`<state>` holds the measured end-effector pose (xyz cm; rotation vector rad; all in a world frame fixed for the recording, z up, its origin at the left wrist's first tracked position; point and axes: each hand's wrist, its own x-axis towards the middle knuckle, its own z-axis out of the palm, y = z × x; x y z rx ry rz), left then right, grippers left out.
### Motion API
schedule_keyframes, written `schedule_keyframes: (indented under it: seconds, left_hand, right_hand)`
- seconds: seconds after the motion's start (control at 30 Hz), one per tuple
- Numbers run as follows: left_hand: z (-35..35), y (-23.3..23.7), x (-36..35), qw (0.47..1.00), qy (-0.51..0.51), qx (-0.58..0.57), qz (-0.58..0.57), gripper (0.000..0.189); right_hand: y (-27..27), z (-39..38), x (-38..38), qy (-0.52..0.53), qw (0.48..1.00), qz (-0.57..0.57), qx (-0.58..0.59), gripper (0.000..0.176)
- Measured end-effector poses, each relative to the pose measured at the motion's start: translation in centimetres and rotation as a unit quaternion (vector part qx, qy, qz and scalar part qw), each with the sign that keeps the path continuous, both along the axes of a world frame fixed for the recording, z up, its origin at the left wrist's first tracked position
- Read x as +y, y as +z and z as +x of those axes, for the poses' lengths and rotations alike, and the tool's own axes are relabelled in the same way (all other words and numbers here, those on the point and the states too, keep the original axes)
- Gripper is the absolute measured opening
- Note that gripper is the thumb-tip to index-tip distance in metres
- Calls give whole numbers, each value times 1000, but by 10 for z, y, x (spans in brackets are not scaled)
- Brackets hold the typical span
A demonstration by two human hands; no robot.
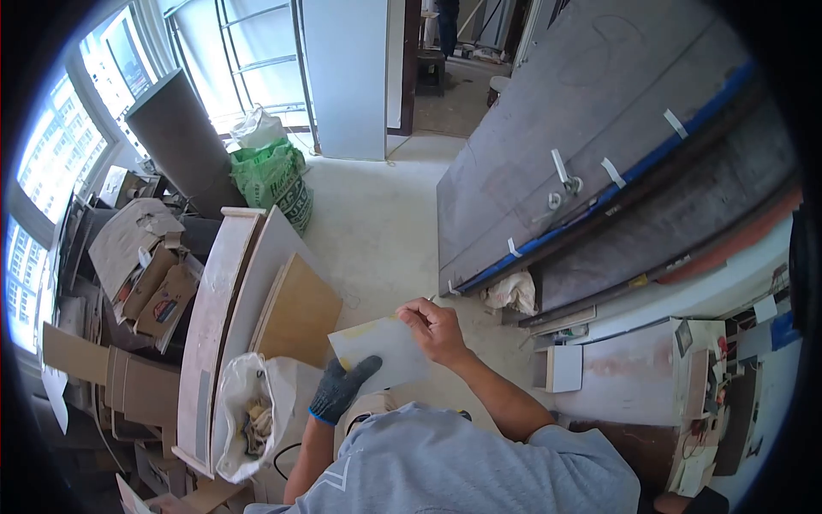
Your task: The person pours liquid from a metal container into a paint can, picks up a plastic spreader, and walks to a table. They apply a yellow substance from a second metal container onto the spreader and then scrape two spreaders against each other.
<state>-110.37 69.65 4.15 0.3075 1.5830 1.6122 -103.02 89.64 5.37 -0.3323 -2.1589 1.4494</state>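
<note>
A white, slightly see-through sheet (381, 347) with a yellowish strip along its far edge is held out in front of my body. My left hand (338, 387), in a dark grey glove with a blue cuff, grips its near left side, thumb across the top face. At the sheet's right corner is my bare right hand (432, 330), its fingers curled together in a pinch. A small, thin, pale tip pokes out above that hand; what it belongs to is too small to tell.
Left of me are a white bag (248, 420), a long pale panel (224, 283), wooden boards (300, 313) and piled cardboard (141, 373). A green sack (272, 176) stands further ahead. At right leans a large grey door (556, 128). A person (447, 30) stands beyond the doorway.
</note>
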Motion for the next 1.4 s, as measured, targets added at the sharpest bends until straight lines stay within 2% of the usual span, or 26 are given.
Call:
schedule_keyframes:
  seconds: [0.07, 0.13, 0.2, 0.23, 0.3, 0.37, 0.43, 0.53, 0.73, 0.83, 0.87, 0.93, 1.03, 1.07, 1.13, 1.27, 1.4]
  left_hand:
    - [-41, -8, 27, 1000, -21, 17, 11, 37]
    - [-89, -5, 55, 996, -77, 36, -27, 35]
    - [-136, 7, 85, 990, -120, 63, -48, 36]
    - [-158, 17, 98, 985, -141, 77, -57, 38]
    - [-202, 32, 128, 975, -183, 104, -70, 41]
    - [-244, 42, 156, 960, -233, 131, -81, 42]
    - [-278, 41, 185, 948, -278, 128, -86, 41]
    - [-321, 42, 238, 930, -314, 153, -114, 37]
    - [-395, 31, 351, 937, -303, 147, -98, 42]
    - [-445, 39, 415, 933, -277, 196, -121, 37]
    - [-458, 39, 425, 930, -268, 211, -139, 36]
    - [-488, 54, 452, 948, -240, 169, -122, 36]
    - [-531, 61, 489, 959, -212, 149, -117, 35]
    - [-546, 59, 502, 958, -211, 154, -116, 35]
    - [-574, 45, 533, 962, -204, 150, -102, 35]
    - [-633, 27, 610, 966, -214, 133, -58, 34]
    - [-693, 47, 706, 945, -288, 155, -9, 34]
  right_hand:
    - [-7, -38, 24, -43, 998, 36, 4, 13]
    - [-12, -73, 49, -91, 994, 54, -6, 16]
    - [-16, -100, 87, -88, 994, 33, -50, 14]
    - [-12, -114, 100, -88, 993, 16, -75, 14]
    - [6, -142, 117, -60, 992, -113, -17, 13]
    - [24, -161, 129, -53, 985, -163, -29, 14]
    - [33, -175, 157, -56, 985, -118, -115, 18]
    - [5, -210, 195, -120, 988, -90, -46, 16]
    - [-12, -298, 305, -217, 976, -16, -34, 19]
    - [-15, -355, 371, -200, 979, -3, -29, 20]
    - [-16, -368, 386, -158, 986, -39, -36, 20]
    - [16, -400, 428, -61, 991, -104, -61, 21]
    - [31, -447, 474, 14, 989, -85, -116, 21]
    - [27, -462, 489, 10, 991, -84, -108, 21]
    - [14, -493, 520, -7, 993, -78, -86, 20]
    - [1, -550, 582, -108, 992, -47, -52, 20]
    - [5, -599, 654, -219, 975, -37, -13, 20]
